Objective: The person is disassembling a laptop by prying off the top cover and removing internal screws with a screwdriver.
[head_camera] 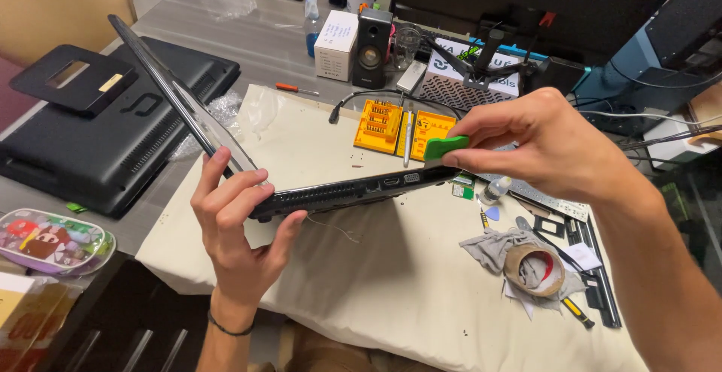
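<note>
Above the mat, laptop [353, 190] lies left-right, edge-on.

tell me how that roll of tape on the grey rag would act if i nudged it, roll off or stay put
The tape roll lies flat on its side, so it would likely slide, not roll. The crumpled grey rag under it, poking up through its hole, probably grips it and drags along. It looks light, mostly hollow core, so a small push should shift it.
</note>
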